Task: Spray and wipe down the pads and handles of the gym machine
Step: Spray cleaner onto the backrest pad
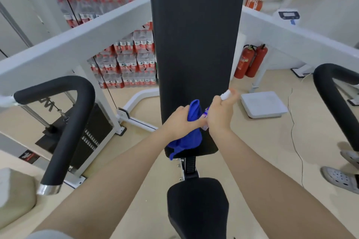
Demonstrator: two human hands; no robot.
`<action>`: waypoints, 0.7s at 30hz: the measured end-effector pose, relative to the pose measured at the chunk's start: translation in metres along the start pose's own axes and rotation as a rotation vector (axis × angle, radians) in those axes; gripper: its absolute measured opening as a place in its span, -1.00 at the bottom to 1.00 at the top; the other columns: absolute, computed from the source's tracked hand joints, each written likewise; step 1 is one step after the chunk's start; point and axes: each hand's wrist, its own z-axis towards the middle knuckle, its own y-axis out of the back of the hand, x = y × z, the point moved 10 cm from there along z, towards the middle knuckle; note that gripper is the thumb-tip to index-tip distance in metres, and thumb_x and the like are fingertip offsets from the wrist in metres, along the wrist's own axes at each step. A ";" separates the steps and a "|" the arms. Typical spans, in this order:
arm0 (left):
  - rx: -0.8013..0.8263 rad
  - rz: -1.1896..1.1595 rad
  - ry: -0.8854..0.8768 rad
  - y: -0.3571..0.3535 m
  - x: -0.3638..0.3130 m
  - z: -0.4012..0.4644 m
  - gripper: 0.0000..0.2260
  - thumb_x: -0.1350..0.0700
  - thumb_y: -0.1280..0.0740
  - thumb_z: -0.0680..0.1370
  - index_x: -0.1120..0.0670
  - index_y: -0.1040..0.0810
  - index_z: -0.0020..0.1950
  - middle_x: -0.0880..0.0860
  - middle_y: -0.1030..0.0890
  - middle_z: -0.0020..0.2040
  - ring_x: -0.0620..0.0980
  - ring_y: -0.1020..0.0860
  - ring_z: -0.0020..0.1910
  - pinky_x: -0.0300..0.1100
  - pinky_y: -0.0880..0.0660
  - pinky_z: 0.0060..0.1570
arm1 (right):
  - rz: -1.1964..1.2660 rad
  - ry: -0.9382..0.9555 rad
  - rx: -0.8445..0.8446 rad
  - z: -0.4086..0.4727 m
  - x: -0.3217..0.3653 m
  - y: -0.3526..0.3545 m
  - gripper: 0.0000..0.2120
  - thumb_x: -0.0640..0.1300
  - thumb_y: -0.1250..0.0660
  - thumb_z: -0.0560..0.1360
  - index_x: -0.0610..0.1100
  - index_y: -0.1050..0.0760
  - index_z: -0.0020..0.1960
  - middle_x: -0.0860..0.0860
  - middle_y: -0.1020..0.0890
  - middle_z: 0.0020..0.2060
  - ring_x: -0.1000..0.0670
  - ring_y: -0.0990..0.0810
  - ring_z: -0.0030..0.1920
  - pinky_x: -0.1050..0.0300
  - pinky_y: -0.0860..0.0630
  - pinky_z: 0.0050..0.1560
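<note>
A tall black back pad (196,35) stands upright in the middle, with a black seat pad (197,205) below it. My left hand (179,121) grips a blue cloth (189,136) against the lower part of the back pad. Beside it and touching it, my right hand (221,113) holds a small spray bottle (225,95) whose white top points up and to the right. A padded black handle (66,122) curves down at the left, and another handle (336,101) at the right.
White frame arms (77,39) slope out on both sides. A weight stack (91,137) and cable sit left. Stacked packs of water bottles (128,64) and red fire extinguishers (250,62) stand behind. A white scale (263,104) lies on the floor; another person's shoes (340,177) at right.
</note>
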 end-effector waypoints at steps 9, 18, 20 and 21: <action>-0.362 -0.116 0.003 0.079 -0.022 0.043 -0.71 0.01 -0.09 0.62 0.11 -0.31 -0.25 0.04 -0.37 -0.32 -0.05 -0.34 -0.37 -0.21 -0.27 -0.33 | -0.637 0.488 0.349 0.044 0.077 -0.051 -0.61 -0.16 -0.18 0.58 -0.02 -0.17 0.36 -0.01 -0.48 -0.24 0.08 -0.49 -0.36 0.30 -0.37 -0.41; -0.713 -0.039 -0.081 0.185 -0.105 0.086 -0.73 0.02 -0.09 0.62 0.12 -0.34 -0.22 0.03 -0.40 -0.28 -0.05 -0.37 -0.31 -0.19 -0.24 -0.29 | -0.658 0.695 0.401 0.107 0.207 -0.094 -0.62 -0.14 -0.16 0.59 -0.03 -0.12 0.36 -0.06 -0.51 -0.17 0.05 -0.50 -0.34 0.20 -0.43 -0.41; -0.770 -0.008 -0.131 0.215 -0.134 0.094 -0.72 0.02 -0.09 0.62 0.14 -0.35 -0.21 0.05 -0.41 -0.27 -0.02 -0.38 -0.31 -0.19 -0.24 -0.30 | -0.703 0.852 0.377 0.111 0.255 -0.106 -0.61 -0.15 -0.14 0.59 -0.04 -0.10 0.37 -0.05 -0.48 -0.15 0.03 -0.49 -0.30 0.22 -0.37 -0.39; -0.789 0.023 -0.148 0.226 -0.144 0.095 -0.72 0.02 -0.09 0.62 0.14 -0.34 -0.22 0.06 -0.41 -0.28 -0.01 -0.38 -0.31 -0.20 -0.24 -0.31 | -0.735 0.923 0.366 0.108 0.274 -0.112 -0.61 -0.15 -0.14 0.59 -0.04 -0.10 0.37 -0.05 -0.48 -0.13 0.00 -0.51 -0.28 0.18 -0.40 -0.35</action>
